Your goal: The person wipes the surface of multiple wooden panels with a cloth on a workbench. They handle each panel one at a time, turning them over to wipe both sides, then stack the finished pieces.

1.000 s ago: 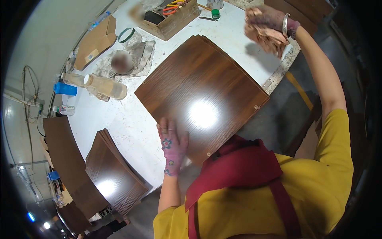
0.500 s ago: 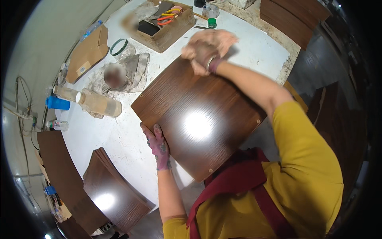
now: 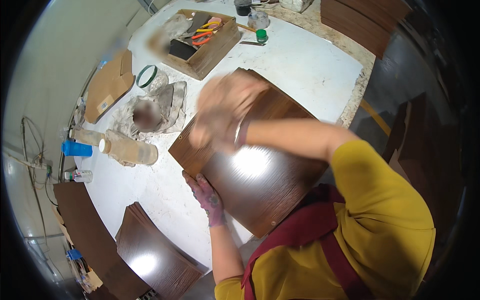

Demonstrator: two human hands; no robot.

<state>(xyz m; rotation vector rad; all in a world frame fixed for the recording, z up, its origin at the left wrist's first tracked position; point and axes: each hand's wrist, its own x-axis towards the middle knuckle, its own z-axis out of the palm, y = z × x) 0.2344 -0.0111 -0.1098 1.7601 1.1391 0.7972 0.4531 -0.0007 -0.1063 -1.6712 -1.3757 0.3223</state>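
A dark brown wood-grain board (image 3: 280, 192) lies on the white tabletop in front of me, shining with reflected light. Small round fittings show near its edges. My left hand (image 3: 207, 200), in a stained purple glove, grips the board's left edge. Over the upper left part of the board is my right hand (image 3: 220, 122), also gloved and smeared by motion. It holds a pale pink cloth (image 3: 240, 92) bunched against the surface. Hand and cloth hide part of the board beneath them.
A wooden box (image 3: 212, 52) with orange- and yellow-handled tools stands at the back, near a green-lidded jar (image 3: 261, 36). At left are a crumpled grey rag (image 3: 172, 107), a cloudy bottle (image 3: 135, 150) and a blue cup (image 3: 76, 148). More brown boards (image 3: 150, 250) are stacked at lower left.
My right hand and the cloth have swept left and nearer, from the board's far corner to its upper left part. My left hand stays on the edge. The view has shifted slightly.
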